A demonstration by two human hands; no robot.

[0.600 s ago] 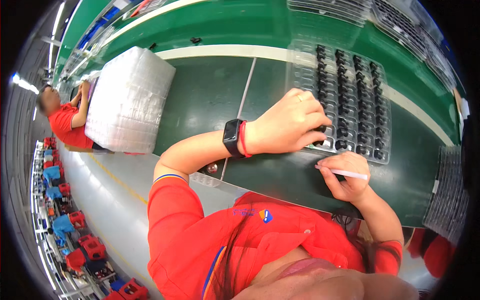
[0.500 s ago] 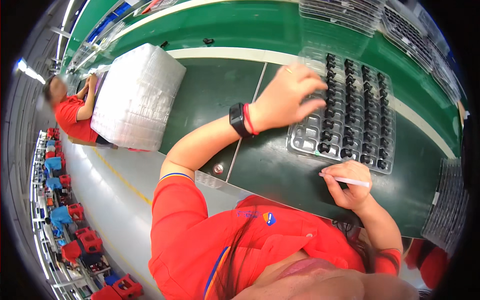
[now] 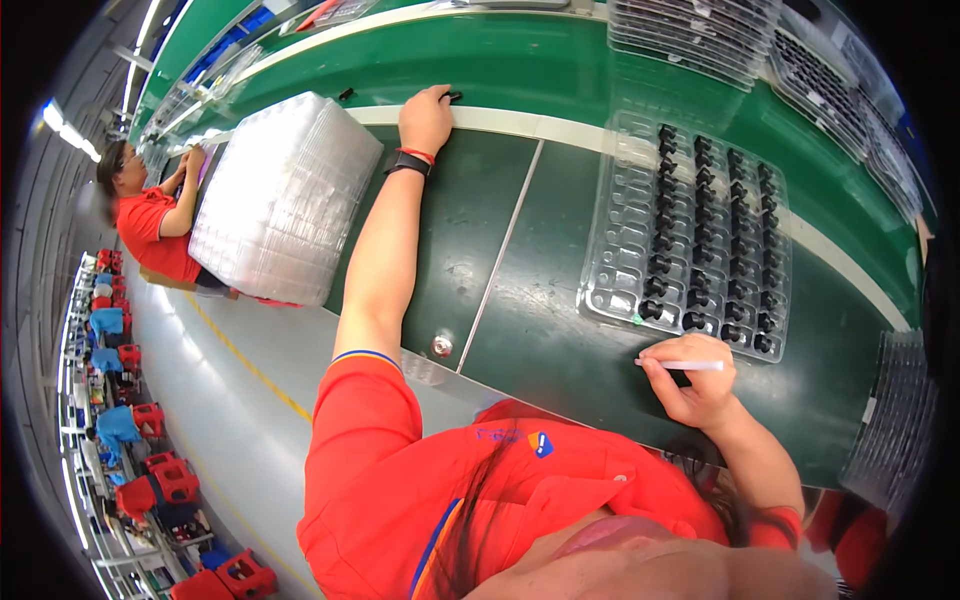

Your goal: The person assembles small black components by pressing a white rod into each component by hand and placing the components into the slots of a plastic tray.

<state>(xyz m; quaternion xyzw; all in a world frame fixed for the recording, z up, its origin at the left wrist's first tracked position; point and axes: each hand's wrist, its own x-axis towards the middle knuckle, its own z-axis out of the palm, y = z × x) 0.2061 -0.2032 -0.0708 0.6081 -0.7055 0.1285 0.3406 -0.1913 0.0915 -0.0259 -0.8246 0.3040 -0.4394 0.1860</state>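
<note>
My left hand (image 3: 427,120), with a dark band and red cord at the wrist, reaches over the pale belt edge. Its fingers are closed at a small black part (image 3: 453,97), which shows just past the fingertips. In my right hand (image 3: 700,378) is a thin white stick (image 3: 680,365), pinched between thumb and fingers over the near side of the table. Beyond that hand lies a clear plastic tray (image 3: 618,255) with rows of black parts (image 3: 698,240) standing in its pockets. The tray's leftmost column holds no black parts.
A tall stack of clear trays (image 3: 285,195) stands at the left. More trays are stacked at the far right (image 3: 690,40) and at the right edge (image 3: 888,410). Another black part (image 3: 346,93) lies on the green surface (image 3: 520,70). A person in red (image 3: 155,220) sits at the left.
My left hand has left the tray and moved left and away from me to the black part beyond the table. My right hand stays near the tray with the white stick.
</note>
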